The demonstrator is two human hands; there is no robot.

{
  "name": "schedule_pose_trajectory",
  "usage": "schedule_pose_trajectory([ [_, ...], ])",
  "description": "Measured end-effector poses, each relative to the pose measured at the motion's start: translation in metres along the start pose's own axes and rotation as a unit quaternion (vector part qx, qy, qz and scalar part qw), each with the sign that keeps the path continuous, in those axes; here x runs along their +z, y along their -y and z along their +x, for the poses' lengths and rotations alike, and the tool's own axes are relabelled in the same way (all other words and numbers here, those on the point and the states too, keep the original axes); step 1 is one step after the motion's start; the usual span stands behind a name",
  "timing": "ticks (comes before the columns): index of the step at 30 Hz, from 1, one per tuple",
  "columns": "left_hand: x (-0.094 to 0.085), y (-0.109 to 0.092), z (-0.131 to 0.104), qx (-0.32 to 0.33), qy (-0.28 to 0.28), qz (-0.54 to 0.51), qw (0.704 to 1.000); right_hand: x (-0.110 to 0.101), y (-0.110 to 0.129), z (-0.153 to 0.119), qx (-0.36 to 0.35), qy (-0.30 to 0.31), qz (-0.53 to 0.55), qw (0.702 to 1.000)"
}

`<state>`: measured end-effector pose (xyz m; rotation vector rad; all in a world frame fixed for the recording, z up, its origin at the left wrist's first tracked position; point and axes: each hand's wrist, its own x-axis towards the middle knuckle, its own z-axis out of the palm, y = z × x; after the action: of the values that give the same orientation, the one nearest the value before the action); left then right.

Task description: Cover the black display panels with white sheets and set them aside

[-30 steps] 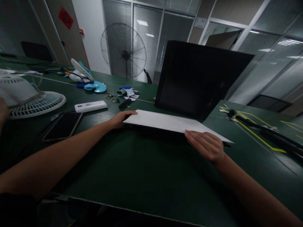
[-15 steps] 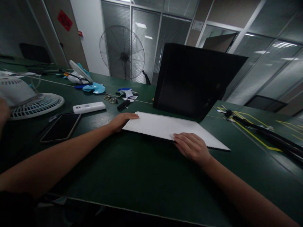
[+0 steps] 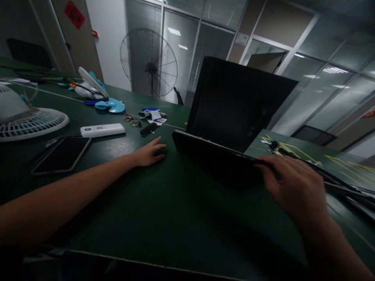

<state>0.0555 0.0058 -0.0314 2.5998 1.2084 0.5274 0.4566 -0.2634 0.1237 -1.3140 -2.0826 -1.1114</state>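
Observation:
My right hand (image 3: 295, 183) grips the right end of a flat panel (image 3: 216, 158), which is tilted up with its dark side facing me and its long upper edge showing. Just left of the panel, my left hand (image 3: 149, 153) is on or just over the green table, fingers spread and holding nothing. Behind the panel stands a large black box-like object (image 3: 234, 105) with a broad dark face. Whether the panel touches it cannot be made out.
On the green table (image 3: 164, 218) at the left are a phone (image 3: 63, 155), a white device (image 3: 102, 130), a white fan (image 3: 35, 123), glasses (image 3: 131, 120) and blue fan blades (image 3: 111, 105). Black poles (image 3: 336, 181) and yellow strips lie at the right.
The panel has tipped up, so its white face no longer shows. My left hand has let go of it. My right hand has moved right, to the panel's end.

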Motion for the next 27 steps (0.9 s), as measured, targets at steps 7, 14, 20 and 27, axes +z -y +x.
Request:
schedule_pose_trajectory([
  [7,-0.008,-0.011,0.001,-0.027,0.055,0.024,0.998,-0.029,-0.048,-0.019,0.199,0.206,-0.19,0.939],
  [14,-0.009,-0.012,0.001,-0.031,0.061,0.031,0.997,-0.018,-0.099,-0.033,0.322,0.301,-0.247,0.863],
  [20,-0.007,-0.008,0.002,-0.03,0.061,0.025,0.997,0.011,-0.114,-0.032,0.394,0.305,-0.264,0.826],
  [27,-0.005,-0.004,0.003,-0.016,0.049,0.011,0.999,0.016,-0.122,-0.035,0.4,0.281,-0.24,0.839],
])
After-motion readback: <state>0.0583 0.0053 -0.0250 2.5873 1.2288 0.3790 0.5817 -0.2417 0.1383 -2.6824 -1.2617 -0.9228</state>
